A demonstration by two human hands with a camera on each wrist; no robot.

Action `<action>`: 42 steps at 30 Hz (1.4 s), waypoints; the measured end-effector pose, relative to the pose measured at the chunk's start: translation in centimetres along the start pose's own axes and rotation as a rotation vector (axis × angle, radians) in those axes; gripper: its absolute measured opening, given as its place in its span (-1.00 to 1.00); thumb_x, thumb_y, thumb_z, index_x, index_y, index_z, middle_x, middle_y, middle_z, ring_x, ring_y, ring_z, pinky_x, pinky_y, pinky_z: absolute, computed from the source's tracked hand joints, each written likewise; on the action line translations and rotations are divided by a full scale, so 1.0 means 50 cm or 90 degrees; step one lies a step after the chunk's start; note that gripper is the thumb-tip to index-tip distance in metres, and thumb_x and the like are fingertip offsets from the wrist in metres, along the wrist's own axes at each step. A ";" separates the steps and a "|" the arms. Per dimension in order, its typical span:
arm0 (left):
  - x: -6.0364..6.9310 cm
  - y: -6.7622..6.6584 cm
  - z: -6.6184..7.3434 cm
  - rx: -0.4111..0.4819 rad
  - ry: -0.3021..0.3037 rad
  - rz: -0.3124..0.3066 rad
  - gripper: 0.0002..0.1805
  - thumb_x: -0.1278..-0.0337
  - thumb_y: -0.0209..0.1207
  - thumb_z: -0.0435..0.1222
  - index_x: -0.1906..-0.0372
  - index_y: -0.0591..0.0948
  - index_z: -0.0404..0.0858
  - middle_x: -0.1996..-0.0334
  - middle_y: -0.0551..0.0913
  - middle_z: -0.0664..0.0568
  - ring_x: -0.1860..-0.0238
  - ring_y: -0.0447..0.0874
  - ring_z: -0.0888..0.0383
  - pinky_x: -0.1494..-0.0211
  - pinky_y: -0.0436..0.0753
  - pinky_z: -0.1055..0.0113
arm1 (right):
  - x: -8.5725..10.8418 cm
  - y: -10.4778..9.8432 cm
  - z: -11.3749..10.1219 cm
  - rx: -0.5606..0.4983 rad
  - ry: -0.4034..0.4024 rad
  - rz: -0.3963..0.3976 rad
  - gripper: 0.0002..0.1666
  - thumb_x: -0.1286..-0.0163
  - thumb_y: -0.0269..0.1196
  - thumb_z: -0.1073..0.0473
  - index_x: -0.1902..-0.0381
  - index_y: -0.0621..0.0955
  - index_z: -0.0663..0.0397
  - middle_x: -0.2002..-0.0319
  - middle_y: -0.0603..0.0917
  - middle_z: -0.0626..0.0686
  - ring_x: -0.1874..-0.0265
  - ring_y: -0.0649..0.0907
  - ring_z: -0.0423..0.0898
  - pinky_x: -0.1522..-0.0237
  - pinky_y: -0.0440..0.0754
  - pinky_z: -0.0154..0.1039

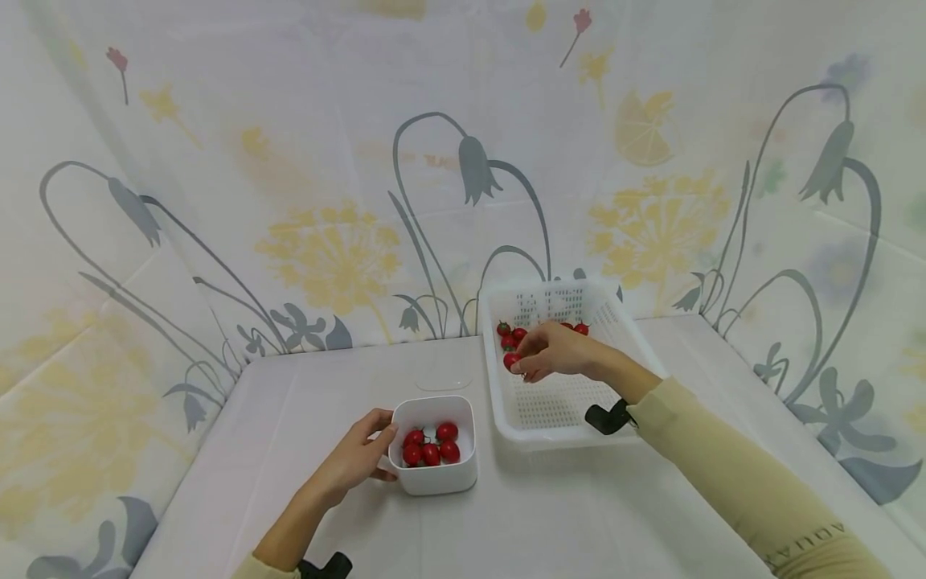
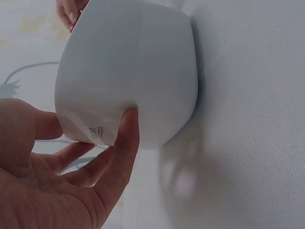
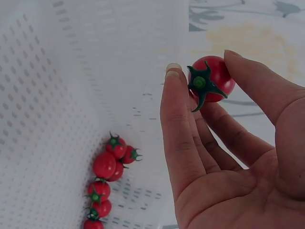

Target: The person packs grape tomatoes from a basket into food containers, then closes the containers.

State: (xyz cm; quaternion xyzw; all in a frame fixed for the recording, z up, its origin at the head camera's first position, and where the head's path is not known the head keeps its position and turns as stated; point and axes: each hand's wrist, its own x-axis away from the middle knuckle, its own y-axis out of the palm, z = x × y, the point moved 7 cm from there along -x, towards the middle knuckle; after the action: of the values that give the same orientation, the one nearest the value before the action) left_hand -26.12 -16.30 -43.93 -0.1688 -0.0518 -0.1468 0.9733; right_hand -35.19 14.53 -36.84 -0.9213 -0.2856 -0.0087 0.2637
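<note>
My right hand (image 1: 553, 350) pinches a cherry tomato (image 3: 217, 78) between thumb and fingers, above the left part of a white perforated basket (image 1: 517, 436). The fruit's green calyx faces the right wrist camera. Several more cherry tomatoes (image 3: 105, 164) lie along the basket's far side, some hidden behind the hand in the head view. To the left, my left hand (image 1: 362, 450) holds a small white container (image 1: 437, 481) by its left side, with fingers spread around the wall. Several red cherry tomatoes (image 1: 431, 454) rest inside this container.
A white-covered table (image 1: 318, 402) carries both vessels, the container in front and left of the basket. A clear, rounded outline (image 1: 443, 384), perhaps a lid, lies behind the container. Flower-printed cloth (image 1: 325, 161) hangs at the back and both sides.
</note>
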 end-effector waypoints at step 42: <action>0.003 0.000 0.004 -0.007 0.002 -0.006 -0.59 -0.61 -0.03 -0.24 -0.35 0.37 -0.36 -0.33 0.41 -0.36 0.00 0.66 -0.09 0.18 0.81 0.04 | 0.017 0.158 -0.088 -0.013 -0.065 -0.028 -0.75 -0.38 0.39 0.18 0.09 0.69 0.24 0.25 0.75 0.05 0.23 0.78 0.14 0.05 0.77 -0.04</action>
State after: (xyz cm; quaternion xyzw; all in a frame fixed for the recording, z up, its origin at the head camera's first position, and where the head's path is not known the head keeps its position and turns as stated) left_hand -25.97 -16.29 -43.74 -0.1738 -0.0505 -0.1521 0.9717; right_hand -29.67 7.31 -36.71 -0.9167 -0.3190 0.0294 0.2387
